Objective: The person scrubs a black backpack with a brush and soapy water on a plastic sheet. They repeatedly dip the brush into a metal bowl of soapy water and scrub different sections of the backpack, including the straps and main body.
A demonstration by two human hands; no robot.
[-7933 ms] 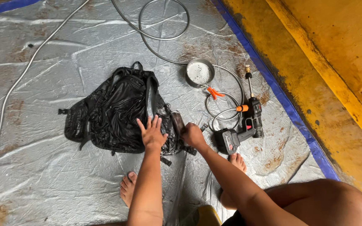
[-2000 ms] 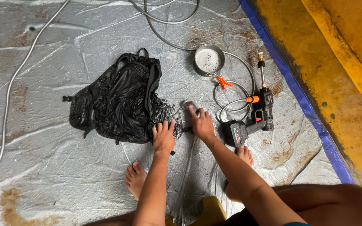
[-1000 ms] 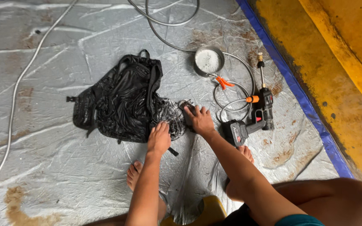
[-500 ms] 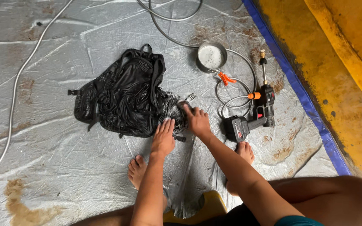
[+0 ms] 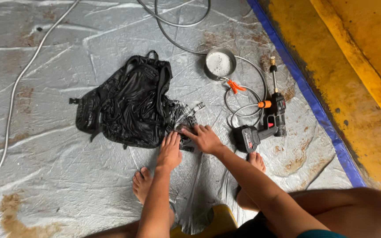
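Left hand (image 5: 169,152) lies flat, fingers spread, and right hand (image 5: 206,138) presses open-palmed on the wet black fabric backpack (image 5: 131,108) lying on the grey plastic tarp (image 5: 45,176); nearby, the round metal bowl (image 5: 220,64) holds whitish foam.

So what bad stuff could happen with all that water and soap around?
The wet tarp may be slippery under the bare feet. The hose loops close to the right hand and the sprayer, so a leg or arm could snag it and perhaps tip the bowl. Both hands, the left hand too, press on the wet backpack, which might slide.
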